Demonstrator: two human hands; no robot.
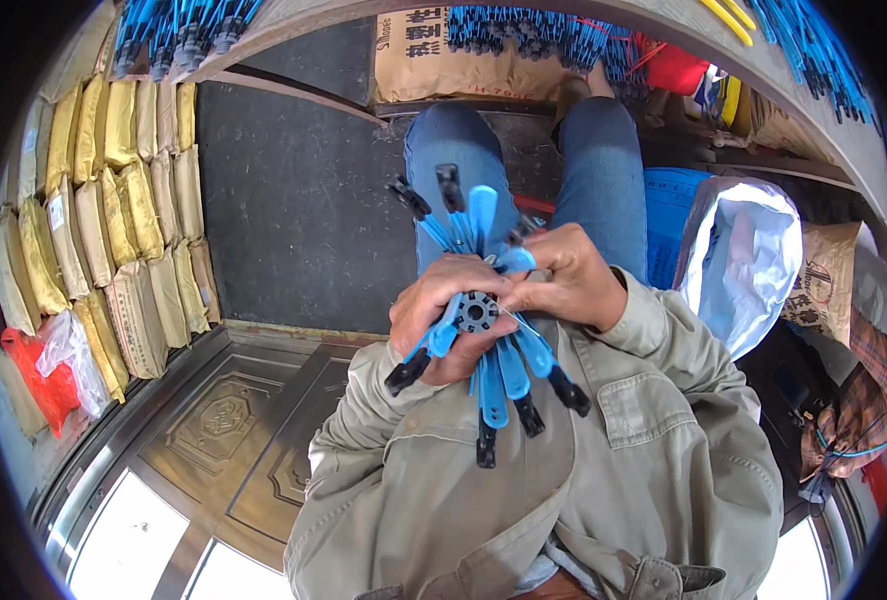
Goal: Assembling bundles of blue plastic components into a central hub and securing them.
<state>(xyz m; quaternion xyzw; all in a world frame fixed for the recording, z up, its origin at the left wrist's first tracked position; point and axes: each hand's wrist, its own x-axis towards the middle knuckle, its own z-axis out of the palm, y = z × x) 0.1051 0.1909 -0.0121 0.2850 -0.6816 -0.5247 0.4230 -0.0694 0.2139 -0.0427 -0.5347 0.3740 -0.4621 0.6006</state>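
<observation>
Close to my chest I hold a round, dark hub (478, 312) with notches around its rim. Flat blue plastic arms (512, 370) with black ends fan out from it on several sides. My left hand (426, 308) is wrapped around the hub, with its fingers and thumb closed on it. Just to the right, my right hand (576, 275) pinches the rounded end of a blue plastic arm (516, 261) against the hub's edge. More arms with black tips (450, 190) point away from me above my left hand. The fingers partly hide where the arms meet the hub.
Stacked yellow and tan packages (94, 220) line the left side. A bench edge (304, 25) curves across the top, with bunches of blue-and-black parts (544, 30) beyond. At right stand a white-lined bag (744, 250) and a brown paper sack (824, 280). A paneled door (234, 430) is below left.
</observation>
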